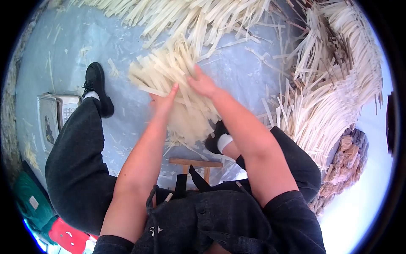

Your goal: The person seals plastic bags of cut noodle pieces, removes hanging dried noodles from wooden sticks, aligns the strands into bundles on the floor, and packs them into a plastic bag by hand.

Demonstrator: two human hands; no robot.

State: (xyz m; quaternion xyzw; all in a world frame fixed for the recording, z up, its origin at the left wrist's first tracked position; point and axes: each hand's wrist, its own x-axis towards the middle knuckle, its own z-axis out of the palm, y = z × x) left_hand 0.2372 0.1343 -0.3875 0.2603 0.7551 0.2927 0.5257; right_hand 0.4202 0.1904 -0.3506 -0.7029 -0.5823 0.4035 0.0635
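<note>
In front of me a loose bundle of pale, flat, dried strips point(163, 70) is held between my two hands, somewhat blurred. My left hand point(164, 100) is closed on its lower left side, thumb up and most fingers hidden beneath the strips. On the right side of the bundle, my right hand point(204, 84) is closed round its edge, with the fingertips partly hidden. More pale strips point(188, 122) lie in a heap below my hands. I cannot tell for certain what the strips are made of.
Large piles of similar strips lie at the top point(203, 17) and along the right point(317, 101). A scale with a keypad point(67, 106) sits left, near my black shoe point(95, 82). A wooden stool point(196, 163) is below me. Brown stacked pieces point(344, 161) lie right.
</note>
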